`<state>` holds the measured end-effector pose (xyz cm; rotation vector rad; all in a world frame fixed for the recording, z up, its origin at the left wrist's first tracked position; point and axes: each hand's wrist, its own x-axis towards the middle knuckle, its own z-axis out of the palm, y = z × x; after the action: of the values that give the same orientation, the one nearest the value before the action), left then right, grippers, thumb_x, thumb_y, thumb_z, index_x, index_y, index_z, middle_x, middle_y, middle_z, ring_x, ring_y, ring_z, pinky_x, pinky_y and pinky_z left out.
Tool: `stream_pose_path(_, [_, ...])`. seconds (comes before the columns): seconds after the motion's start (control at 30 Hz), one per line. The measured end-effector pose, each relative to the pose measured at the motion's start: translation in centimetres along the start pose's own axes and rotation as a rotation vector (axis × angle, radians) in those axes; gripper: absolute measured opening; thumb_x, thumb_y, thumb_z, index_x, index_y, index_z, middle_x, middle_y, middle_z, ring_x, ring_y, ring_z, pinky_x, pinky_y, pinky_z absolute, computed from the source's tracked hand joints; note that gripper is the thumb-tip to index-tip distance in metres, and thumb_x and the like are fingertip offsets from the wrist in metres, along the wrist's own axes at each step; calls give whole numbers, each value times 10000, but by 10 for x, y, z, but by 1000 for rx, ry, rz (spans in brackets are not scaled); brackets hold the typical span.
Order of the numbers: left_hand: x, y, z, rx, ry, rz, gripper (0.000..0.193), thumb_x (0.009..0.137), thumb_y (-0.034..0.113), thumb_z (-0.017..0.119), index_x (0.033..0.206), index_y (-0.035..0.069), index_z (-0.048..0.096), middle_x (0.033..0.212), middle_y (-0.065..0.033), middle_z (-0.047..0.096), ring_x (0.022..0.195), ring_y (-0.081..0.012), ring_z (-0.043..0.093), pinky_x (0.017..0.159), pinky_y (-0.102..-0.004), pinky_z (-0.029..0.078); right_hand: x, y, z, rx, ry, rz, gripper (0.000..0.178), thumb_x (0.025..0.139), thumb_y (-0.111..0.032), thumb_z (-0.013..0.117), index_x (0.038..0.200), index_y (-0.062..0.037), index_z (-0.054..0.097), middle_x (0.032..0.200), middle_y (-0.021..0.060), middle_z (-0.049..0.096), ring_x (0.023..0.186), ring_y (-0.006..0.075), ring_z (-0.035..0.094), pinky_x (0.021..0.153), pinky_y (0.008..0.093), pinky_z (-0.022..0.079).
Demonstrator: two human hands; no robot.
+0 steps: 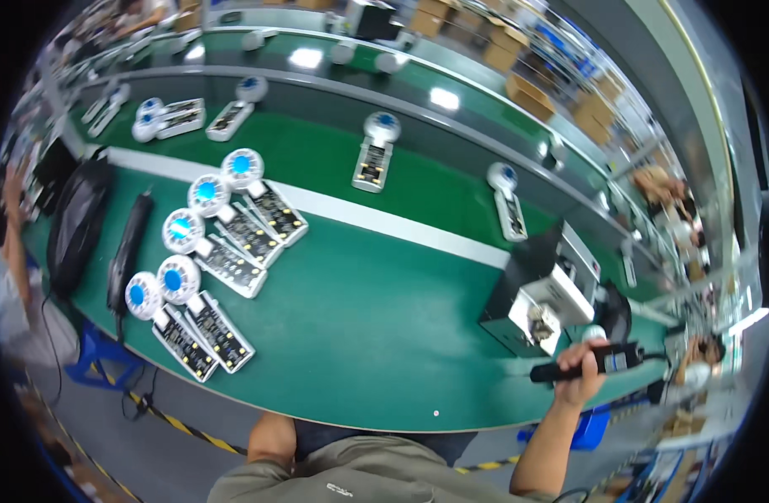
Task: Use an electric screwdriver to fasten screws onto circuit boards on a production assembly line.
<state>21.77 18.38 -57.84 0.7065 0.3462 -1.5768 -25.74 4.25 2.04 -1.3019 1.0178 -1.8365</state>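
Observation:
My right hand [581, 375] is closed around a black corded electric screwdriver [621, 358] at the right end of the green table, just in front of a black-and-white box-shaped machine [560, 293]. A small metal mechanism [542, 322] shows in the machine's near opening. Of my left arm [272, 438] only a part shows at the table's front edge; the left hand is hidden. On the table's left half lie several white units with round heads, blue centres and bare circuit boards, among them one near the front [221, 333] and one at the back [275, 214].
A second black electric screwdriver [129, 251] and a dark elongated case [80, 222] lie at the left end. Behind the table, a green conveyor belt [309, 151] carries more such units, one at the middle [373, 163]. A person's arm [14, 226] reaches in at the far left.

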Motion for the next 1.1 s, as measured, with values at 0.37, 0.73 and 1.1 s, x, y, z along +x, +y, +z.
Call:
stream_pose_path(0.37, [44,27,-52,-305,18,-146,573,1006,514,255,1475,196,338,1503,-80,346,1358,-294,347,1126,-506,264,1,0,20,-77,126,-36,246,819,-131,627,1035,-32,566,602,65,518,480,154,486,484,275,438])
stream_pose_path(0.73, [1,15,20,2504,-451,310,597,1009,542,228,1502,215,312,1543,-86,319,1401,-306,318,1160,-509,242,1,7,21,-55,145,1,253,808,-145,638,1029,-37,578,596,66,521,459,156,478,471,283,436])
stream_pose_path(1.1, [-23,14,184,2275,-76,399,513,974,466,360,1379,162,444,1405,-116,447,1230,-324,447,1031,-475,356,2,8,-10,9,-62,-12,253,906,-182,594,1121,-63,534,682,19,503,553,118,465,557,261,408])
